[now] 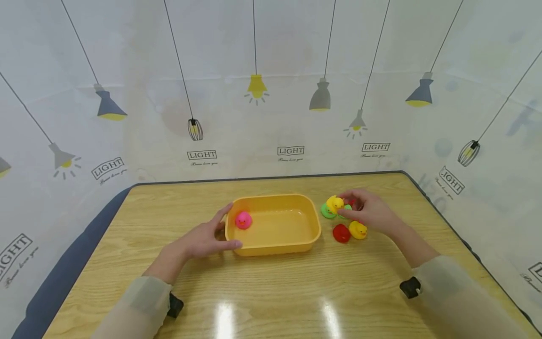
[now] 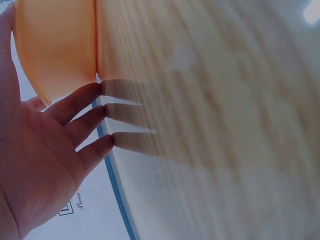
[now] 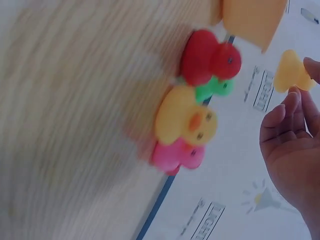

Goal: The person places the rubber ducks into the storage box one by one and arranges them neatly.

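Note:
My left hand [image 1: 205, 240] rests against the left end of a yellow plastic basin [image 1: 271, 249], thumb along the near rim and index finger at the far corner. In the left wrist view its other fingers [image 2: 82, 125] extend beside the basin wall. Inside the basin, at its left end, sits a pink rubber duck [image 1: 243, 220]. To the right of the basin my right hand [image 1: 369, 212] pinches a yellow rubber duck [image 1: 334, 204] between thumb and fingers, raised above the other ducks.
Below the right hand stand a red duck [image 1: 341, 233], another yellow duck [image 1: 358, 230], a green duck [image 1: 327, 211] and a pink duck [image 3: 175, 156], close together. The wooden table [image 1: 271, 292] meets a lamp-printed cloth [image 1: 288, 117] at the back and sides.

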`<state>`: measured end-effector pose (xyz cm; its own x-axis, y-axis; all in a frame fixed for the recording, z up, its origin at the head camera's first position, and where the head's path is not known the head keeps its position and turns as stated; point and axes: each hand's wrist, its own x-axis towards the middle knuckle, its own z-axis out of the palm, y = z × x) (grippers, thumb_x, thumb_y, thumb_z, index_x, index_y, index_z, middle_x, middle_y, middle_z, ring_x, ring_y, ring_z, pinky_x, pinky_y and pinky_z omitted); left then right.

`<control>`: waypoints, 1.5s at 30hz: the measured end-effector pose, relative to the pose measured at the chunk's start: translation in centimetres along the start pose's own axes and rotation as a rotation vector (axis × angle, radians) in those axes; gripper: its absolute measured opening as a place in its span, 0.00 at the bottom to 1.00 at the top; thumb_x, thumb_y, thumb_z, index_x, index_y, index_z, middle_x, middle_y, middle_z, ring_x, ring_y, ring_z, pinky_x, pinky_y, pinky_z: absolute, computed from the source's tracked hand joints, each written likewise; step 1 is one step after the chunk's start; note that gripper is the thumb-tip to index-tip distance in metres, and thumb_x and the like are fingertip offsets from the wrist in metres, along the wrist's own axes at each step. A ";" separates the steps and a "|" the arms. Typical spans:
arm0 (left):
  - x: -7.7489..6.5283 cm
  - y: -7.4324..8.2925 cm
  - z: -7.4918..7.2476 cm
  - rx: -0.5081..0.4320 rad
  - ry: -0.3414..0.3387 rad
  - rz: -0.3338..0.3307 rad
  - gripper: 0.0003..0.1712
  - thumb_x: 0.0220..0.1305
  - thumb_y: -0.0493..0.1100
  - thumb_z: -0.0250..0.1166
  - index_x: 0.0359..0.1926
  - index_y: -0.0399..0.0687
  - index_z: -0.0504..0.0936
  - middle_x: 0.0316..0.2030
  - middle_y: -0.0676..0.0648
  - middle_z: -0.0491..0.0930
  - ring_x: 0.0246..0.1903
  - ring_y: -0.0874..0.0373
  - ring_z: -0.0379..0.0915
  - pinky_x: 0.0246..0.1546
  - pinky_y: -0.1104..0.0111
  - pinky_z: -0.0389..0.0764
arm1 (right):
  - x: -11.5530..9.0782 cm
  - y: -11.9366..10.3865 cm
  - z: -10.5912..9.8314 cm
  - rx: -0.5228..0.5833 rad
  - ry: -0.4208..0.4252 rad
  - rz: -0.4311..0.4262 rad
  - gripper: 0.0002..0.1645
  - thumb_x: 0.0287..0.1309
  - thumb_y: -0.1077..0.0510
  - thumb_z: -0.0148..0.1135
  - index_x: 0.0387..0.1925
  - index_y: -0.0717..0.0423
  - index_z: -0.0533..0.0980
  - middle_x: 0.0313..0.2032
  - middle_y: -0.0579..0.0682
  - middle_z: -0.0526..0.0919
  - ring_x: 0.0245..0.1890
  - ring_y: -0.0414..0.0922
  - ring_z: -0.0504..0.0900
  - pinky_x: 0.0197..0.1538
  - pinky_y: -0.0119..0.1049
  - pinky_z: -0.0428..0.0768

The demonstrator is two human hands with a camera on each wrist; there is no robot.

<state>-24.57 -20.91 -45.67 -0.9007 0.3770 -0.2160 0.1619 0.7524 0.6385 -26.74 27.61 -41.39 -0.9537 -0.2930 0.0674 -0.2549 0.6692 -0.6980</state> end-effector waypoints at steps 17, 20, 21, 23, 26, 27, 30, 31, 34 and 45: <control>-0.1 0.2 0.0 0.007 0.001 0.005 0.71 0.62 0.79 0.72 0.90 0.75 0.35 0.80 0.34 0.69 0.78 0.29 0.66 0.80 0.32 0.64 | 4.1 -6.2 7.2 0.049 -0.121 -0.128 0.24 0.66 0.51 0.79 0.59 0.53 0.85 0.48 0.54 0.86 0.38 0.46 0.79 0.39 0.32 0.79; -0.1 0.2 0.0 0.008 0.002 0.006 0.71 0.62 0.79 0.72 0.90 0.76 0.35 0.80 0.35 0.69 0.78 0.30 0.67 0.80 0.32 0.64 | 4.8 -6.7 8.1 0.033 -0.129 -0.131 0.23 0.66 0.50 0.79 0.59 0.52 0.85 0.47 0.50 0.86 0.39 0.45 0.78 0.40 0.33 0.78; -0.1 0.2 0.0 0.010 0.003 0.008 0.71 0.62 0.78 0.72 0.90 0.75 0.35 0.80 0.35 0.70 0.78 0.30 0.67 0.80 0.32 0.64 | 5.1 -6.9 8.4 0.034 -0.131 -0.133 0.23 0.66 0.50 0.79 0.59 0.52 0.85 0.47 0.49 0.86 0.39 0.46 0.78 0.41 0.33 0.78; -0.1 0.1 0.0 0.014 0.003 0.005 0.71 0.62 0.79 0.72 0.90 0.76 0.35 0.80 0.35 0.70 0.78 0.29 0.67 0.79 0.32 0.64 | 5.5 -7.2 9.0 0.034 -0.144 -0.140 0.23 0.66 0.50 0.79 0.58 0.52 0.86 0.47 0.50 0.86 0.39 0.46 0.78 0.41 0.34 0.78; 0.0 0.1 0.0 0.018 0.001 0.000 0.71 0.62 0.79 0.72 0.90 0.75 0.35 0.80 0.34 0.69 0.79 0.29 0.66 0.79 0.31 0.64 | 6.2 -7.6 9.9 0.029 -0.173 -0.126 0.22 0.65 0.49 0.79 0.58 0.50 0.85 0.47 0.50 0.85 0.38 0.45 0.78 0.41 0.34 0.79; 0.0 0.1 0.0 0.018 0.001 -0.002 0.71 0.62 0.79 0.72 0.90 0.75 0.35 0.80 0.34 0.69 0.79 0.29 0.66 0.79 0.32 0.64 | 6.4 -7.7 10.3 0.025 -0.182 -0.115 0.22 0.66 0.49 0.79 0.58 0.50 0.85 0.47 0.49 0.85 0.38 0.45 0.78 0.41 0.34 0.80; 0.0 0.0 0.0 0.014 0.002 -0.005 0.71 0.61 0.79 0.72 0.90 0.75 0.35 0.80 0.34 0.69 0.79 0.30 0.66 0.80 0.32 0.63 | 6.9 -7.9 11.3 0.010 -0.202 -0.092 0.22 0.66 0.49 0.79 0.58 0.49 0.85 0.48 0.48 0.84 0.37 0.44 0.79 0.40 0.34 0.81; 0.0 0.0 0.0 0.013 0.002 -0.002 0.71 0.61 0.79 0.72 0.90 0.75 0.36 0.80 0.34 0.69 0.79 0.30 0.66 0.80 0.32 0.62 | 7.1 -7.9 11.6 0.009 -0.206 -0.086 0.22 0.66 0.49 0.78 0.58 0.50 0.85 0.48 0.48 0.85 0.37 0.44 0.79 0.40 0.33 0.82; 0.1 0.1 0.0 0.007 -0.002 -0.004 0.71 0.61 0.79 0.72 0.90 0.75 0.36 0.80 0.34 0.69 0.79 0.30 0.65 0.80 0.32 0.62 | 7.6 -8.2 12.4 0.015 -0.216 -0.078 0.22 0.67 0.50 0.78 0.57 0.52 0.85 0.48 0.49 0.85 0.36 0.44 0.79 0.39 0.33 0.82; 0.1 0.2 0.1 0.002 -0.008 -0.010 0.71 0.62 0.79 0.72 0.90 0.75 0.35 0.80 0.34 0.69 0.79 0.30 0.66 0.80 0.31 0.63 | 8.8 -8.7 15.0 -0.068 -0.224 -0.026 0.18 0.67 0.51 0.78 0.55 0.51 0.85 0.47 0.47 0.86 0.49 0.46 0.81 0.60 0.42 0.82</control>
<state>-24.59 -20.69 -45.59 -0.8992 0.3734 -0.2281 0.1535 0.7572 0.6349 -30.51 8.99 -45.41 -0.8895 -0.4499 -0.0798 -0.2967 0.7017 -0.6478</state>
